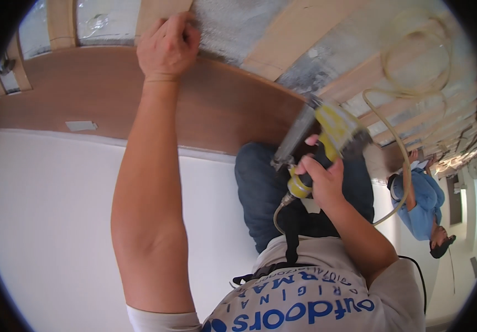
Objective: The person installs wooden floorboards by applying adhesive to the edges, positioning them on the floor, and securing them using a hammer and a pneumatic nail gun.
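A long brown wooden board point(216, 105) curves across the view, lying along pale wood strips point(294, 36). My left hand point(167, 47) lies across its far edge beside one strip, fingers curled down and closed at that edge; the fingertips are hidden. In my right hand point(324, 174) is a yellow and black nail gun point(332, 133), held by its grip above my knees. The gun's head is slightly blurred, and its grey magazine point(296, 135) overlaps the board's right part. An air hose point(278, 216) joins the base of the grip.
Pale hose point(399, 135) loops over the strips at right. Grey, shiny sheeting point(222, 27) shows between strips. A small white piece point(81, 126) lies on the board near a white surface point(50, 188). Farther right, a person in blue point(415, 199) works at the strips.
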`<state>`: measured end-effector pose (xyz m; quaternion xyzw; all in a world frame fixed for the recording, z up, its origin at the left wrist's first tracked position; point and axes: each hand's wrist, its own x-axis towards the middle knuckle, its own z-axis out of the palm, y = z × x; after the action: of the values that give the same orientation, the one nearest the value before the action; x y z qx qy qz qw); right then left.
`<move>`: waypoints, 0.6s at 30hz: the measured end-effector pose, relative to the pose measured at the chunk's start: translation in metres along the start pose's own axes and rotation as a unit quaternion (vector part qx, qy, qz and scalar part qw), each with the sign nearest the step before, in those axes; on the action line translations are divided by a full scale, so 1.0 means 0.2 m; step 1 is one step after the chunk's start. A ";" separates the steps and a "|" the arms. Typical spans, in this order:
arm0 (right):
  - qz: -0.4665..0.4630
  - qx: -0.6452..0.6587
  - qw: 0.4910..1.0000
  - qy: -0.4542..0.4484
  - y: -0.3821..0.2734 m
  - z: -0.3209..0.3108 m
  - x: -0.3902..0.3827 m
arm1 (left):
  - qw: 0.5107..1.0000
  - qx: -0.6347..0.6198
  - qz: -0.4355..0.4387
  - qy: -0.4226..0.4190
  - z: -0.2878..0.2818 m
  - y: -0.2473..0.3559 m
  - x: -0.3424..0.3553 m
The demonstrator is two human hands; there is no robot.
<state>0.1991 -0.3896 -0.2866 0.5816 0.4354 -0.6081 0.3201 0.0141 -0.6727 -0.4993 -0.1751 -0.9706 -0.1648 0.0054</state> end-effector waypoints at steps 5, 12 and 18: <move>-0.009 -0.001 1.000 0.021 0.01 -0.37 0.05 | 0.999 -0.020 -0.008 -0.039 -0.01 0.02 0.01; 0.020 0.114 0.992 -0.050 0.10 -0.42 0.09 | 0.998 0.011 -0.017 -0.060 -0.02 0.05 0.01; 0.044 0.054 0.996 -0.053 0.06 -0.43 0.08 | 0.999 -0.001 -0.002 -0.050 -0.01 0.05 0.00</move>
<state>0.2447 -0.3154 -0.2992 0.5833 0.3583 -0.6462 0.3373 0.0183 -0.6648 -0.4939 -0.1808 -0.9700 -0.1566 -0.0441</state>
